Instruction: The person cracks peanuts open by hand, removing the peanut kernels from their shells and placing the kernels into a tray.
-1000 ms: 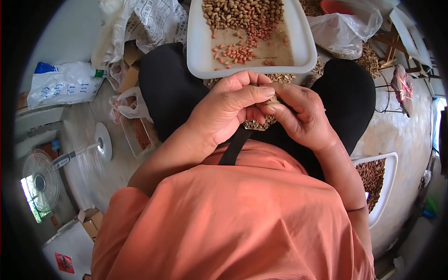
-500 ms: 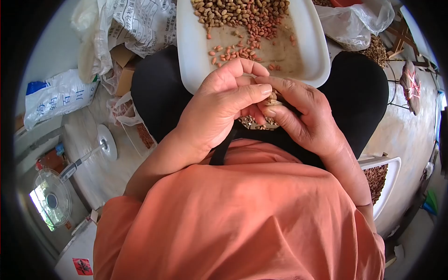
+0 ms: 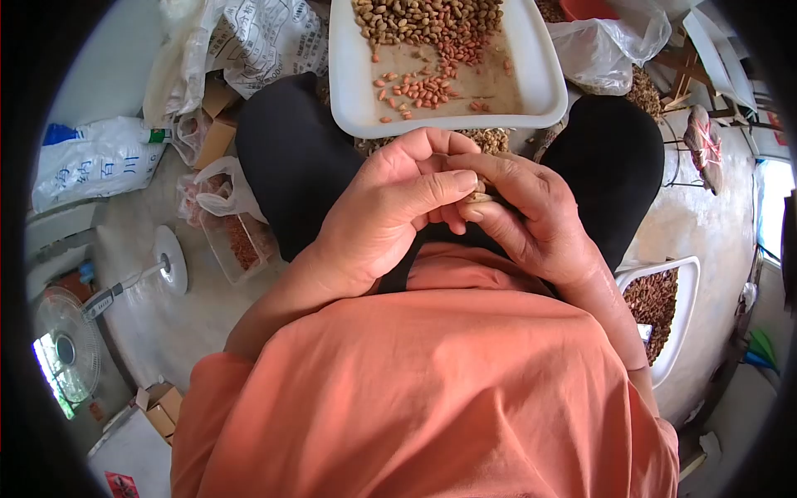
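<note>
Close to my body, both hands meet around an unshelled peanut [image 3: 479, 197], of which only a small piece shows. My right hand [image 3: 535, 212] pinches it between thumb and forefinger. The thumb of my left hand [image 3: 394, 199] presses against it from the other side, with the left fingers curled behind. Just beyond the hands is a white tray [image 3: 548, 79]. Unshelled peanuts [image 3: 415, 21] are heaped at its far end, and shelled red peanuts [image 3: 427, 91] lie scattered nearer to me.
Peanut shells [image 3: 490, 139] lie beneath the tray's near edge. To the right stands another white tray [image 3: 685, 324] with dark reddish contents. A clear plastic box [image 3: 220, 249] and a fan [image 3: 70, 349] are on the left. A plastic bag [image 3: 602, 54] sits at the back right.
The view has shifted, so the tray appears higher and shells show below it. My hands keep their pinch on the peanut, with the fingers only slightly moved.
</note>
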Action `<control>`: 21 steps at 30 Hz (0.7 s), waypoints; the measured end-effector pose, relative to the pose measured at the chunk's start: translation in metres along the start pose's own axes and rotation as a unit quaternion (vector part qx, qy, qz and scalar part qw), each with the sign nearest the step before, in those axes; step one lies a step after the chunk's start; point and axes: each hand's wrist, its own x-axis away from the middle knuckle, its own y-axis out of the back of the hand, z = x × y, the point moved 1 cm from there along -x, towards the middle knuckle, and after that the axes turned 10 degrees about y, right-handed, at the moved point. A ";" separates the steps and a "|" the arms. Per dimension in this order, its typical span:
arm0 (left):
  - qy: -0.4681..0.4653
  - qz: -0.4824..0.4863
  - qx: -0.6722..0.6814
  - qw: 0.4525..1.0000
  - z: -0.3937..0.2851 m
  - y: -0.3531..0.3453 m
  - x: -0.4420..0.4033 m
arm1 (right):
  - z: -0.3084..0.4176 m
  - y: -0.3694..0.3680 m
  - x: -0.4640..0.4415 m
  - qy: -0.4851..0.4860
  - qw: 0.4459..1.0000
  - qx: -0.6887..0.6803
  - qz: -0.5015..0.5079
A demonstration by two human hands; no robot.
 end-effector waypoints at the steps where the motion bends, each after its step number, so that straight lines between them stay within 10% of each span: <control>1: 0.005 -0.011 -0.010 1.000 0.000 -0.001 0.002 | 0.003 0.000 0.001 -0.003 1.000 0.004 0.004; 21: 0.083 0.030 0.023 0.996 0.014 -0.004 0.023 | 0.018 -0.006 0.011 -0.025 0.999 -0.035 0.031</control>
